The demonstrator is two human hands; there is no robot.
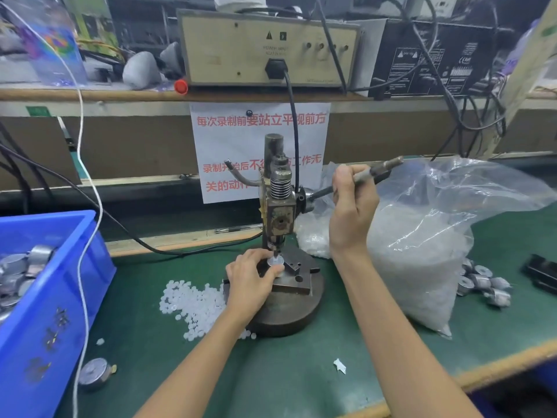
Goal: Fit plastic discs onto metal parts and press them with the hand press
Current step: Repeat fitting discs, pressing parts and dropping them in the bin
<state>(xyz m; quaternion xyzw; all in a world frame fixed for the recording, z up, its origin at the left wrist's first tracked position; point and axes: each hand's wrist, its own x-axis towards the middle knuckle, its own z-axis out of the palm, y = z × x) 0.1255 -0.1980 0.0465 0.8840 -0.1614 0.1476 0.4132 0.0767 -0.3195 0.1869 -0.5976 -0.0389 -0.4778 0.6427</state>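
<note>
A hand press [278,188] stands on a round dark base [289,315] in the middle of the green table. My left hand [251,277] holds a metal part with a white plastic disc [275,261] on the press block, right under the ram tip. My right hand [351,203] grips the press lever [382,168], which points up and to the right. A pile of loose white discs [193,303] lies to the left of the base.
A blue bin [60,297] of metal parts sits at the left edge. A clear bag [428,257] of discs fills the right, with several metal parts [485,285] beyond it. One metal part [95,374] lies at the front left. Cables hang behind.
</note>
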